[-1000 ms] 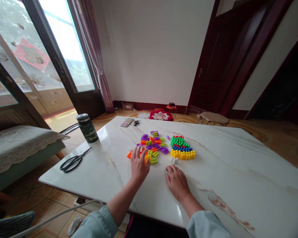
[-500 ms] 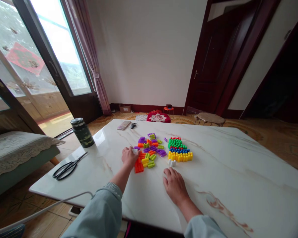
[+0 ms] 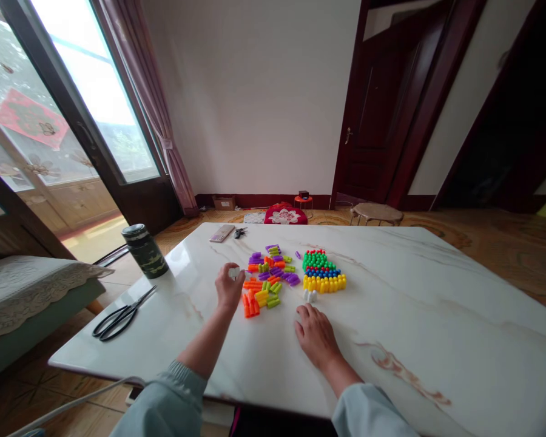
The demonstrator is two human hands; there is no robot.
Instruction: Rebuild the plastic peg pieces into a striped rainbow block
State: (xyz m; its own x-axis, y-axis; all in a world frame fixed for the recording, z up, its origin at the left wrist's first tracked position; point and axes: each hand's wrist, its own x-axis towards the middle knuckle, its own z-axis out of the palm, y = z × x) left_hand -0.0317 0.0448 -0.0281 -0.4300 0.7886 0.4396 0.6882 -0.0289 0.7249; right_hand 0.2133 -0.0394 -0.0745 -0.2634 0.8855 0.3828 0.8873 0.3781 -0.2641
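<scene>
My left hand (image 3: pixel 229 287) pinches a small white piece (image 3: pixel 235 273) at the left edge of a loose group of purple, orange, lime and yellow pieces (image 3: pixel 276 273). Resting on the marble-patterned table (image 3: pixel 391 328), my right hand (image 3: pixel 317 337) has its fingers slightly spread and nothing visible in them. Just beyond its fingertips stand several white pieces (image 3: pixel 310 296). Behind these are rows of yellow pegs (image 3: pixel 324 283), blue pegs (image 3: pixel 323 273) and green pegs (image 3: pixel 317 261), with some red ones among them.
Black-handled scissors (image 3: pixel 124 315) lie at the table's left, with a camouflage bottle (image 3: pixel 144 250) behind them. A phone (image 3: pixel 222 233) and keys (image 3: pixel 239 232) lie at the far edge. A white cable (image 3: pixel 79 400) runs below the left edge. Beyond the table is a round stool (image 3: pixel 377 212).
My left hand has lifted and moved slightly left, away from the orange pieces, with the white piece between its fingers. My right hand stays by the white pieces. The view has shifted slightly.
</scene>
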